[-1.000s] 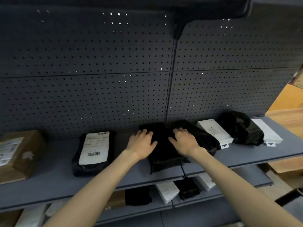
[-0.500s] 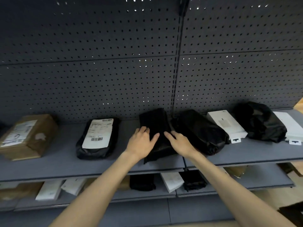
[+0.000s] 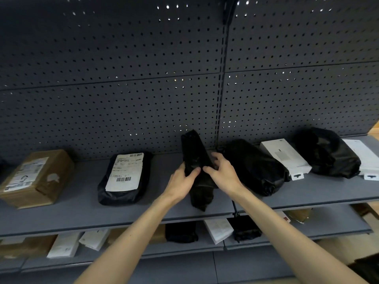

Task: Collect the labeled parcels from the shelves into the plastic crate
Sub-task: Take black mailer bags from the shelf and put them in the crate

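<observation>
Since the earlier frame, I see both hands, left hand (image 3: 182, 181) and right hand (image 3: 222, 173), gripping the black parcel (image 3: 196, 160), tilted up off the shelf (image 3: 82, 210); label unseen.

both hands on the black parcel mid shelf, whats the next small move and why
Probably turn the black plastic-wrapped parcel over to check its hidden side. The left hand and right hand both hold it, its far end tilted up off the grey metal shelf, and the face in view shows no label, unlike the black bag with the white shipping label.
</observation>
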Demonstrator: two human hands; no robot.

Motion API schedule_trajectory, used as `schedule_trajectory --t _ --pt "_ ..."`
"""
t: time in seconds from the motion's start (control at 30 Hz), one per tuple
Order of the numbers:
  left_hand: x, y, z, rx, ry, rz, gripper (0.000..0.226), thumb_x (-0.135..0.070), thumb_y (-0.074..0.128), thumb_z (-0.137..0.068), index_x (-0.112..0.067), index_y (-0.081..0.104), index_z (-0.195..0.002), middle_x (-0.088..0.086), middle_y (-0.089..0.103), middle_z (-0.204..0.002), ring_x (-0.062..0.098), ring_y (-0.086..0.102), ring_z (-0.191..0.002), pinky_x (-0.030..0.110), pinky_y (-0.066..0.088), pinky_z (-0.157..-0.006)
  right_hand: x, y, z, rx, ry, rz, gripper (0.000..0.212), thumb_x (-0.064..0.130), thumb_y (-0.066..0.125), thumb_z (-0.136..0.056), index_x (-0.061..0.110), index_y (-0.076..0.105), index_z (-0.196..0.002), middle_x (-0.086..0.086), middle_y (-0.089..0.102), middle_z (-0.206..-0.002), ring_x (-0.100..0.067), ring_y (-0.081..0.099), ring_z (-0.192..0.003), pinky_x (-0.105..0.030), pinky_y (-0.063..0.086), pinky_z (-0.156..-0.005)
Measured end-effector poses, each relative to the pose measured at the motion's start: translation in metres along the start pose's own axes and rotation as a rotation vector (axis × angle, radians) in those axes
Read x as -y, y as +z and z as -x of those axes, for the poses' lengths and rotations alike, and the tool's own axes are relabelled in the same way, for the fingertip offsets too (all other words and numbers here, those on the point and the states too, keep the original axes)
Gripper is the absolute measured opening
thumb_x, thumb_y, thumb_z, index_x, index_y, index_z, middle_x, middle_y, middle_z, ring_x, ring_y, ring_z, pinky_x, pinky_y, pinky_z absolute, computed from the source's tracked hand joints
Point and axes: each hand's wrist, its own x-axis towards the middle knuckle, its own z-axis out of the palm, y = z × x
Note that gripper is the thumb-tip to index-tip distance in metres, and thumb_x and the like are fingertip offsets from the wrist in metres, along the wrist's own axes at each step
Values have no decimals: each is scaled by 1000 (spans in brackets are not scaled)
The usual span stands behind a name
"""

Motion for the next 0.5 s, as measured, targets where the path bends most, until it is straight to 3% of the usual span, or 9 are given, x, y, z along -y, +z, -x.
schedule_trajectory --t 0.07,0.13,0.23,0.37,0.5 --pt "0 6 1 13 73 15 58 -40 50 -104 -35 25 -157 -13 52 -140 9 53 -126 20 41 -96 -4 -3 1 5 -28 32 41 18 62 -96 15 55 -136 4 65 -118 -12 61 -114 -9 44 -78" --pt "1 6 2 43 139 32 63 -34 46 -107 -45 11 -159 -18 40 -148 6 41 -136 21 34 -108 -6 -5 4 35 -37 -6 36 23 61 -97 16 60 -133 7 68 -115 -6 63 -108 -5 45 -76" --pt "9 -6 -1 50 139 -35 53 -33 42 -108 -49 24 -156 -9 33 -160 10 28 -147 21 21 -112 -2 -3 3 65 -27 -36 40 36 53 -101 17 58 -136 9 65 -123 -1 59 -113 -7 42 -86" --pt "21 -29 -1 -42 143 -109 46 -29 44 -108 -40 40 -152 0 43 -151 15 38 -142 19 24 -109 -1 7 -5 10 22 -11 34 34 44 -104 19 61 -130 5 64 -123 -10 57 -118 -20 41 -90" --pt "29 -51 3 -94 103 -137 43 -35 36 -110 -26 47 -150 3 48 -150 16 42 -140 18 26 -108 -12 23 -14 14 183 38 46 35 48 -103 8 52 -139 -5 57 -134 -20 52 -125 -22 35 -88"
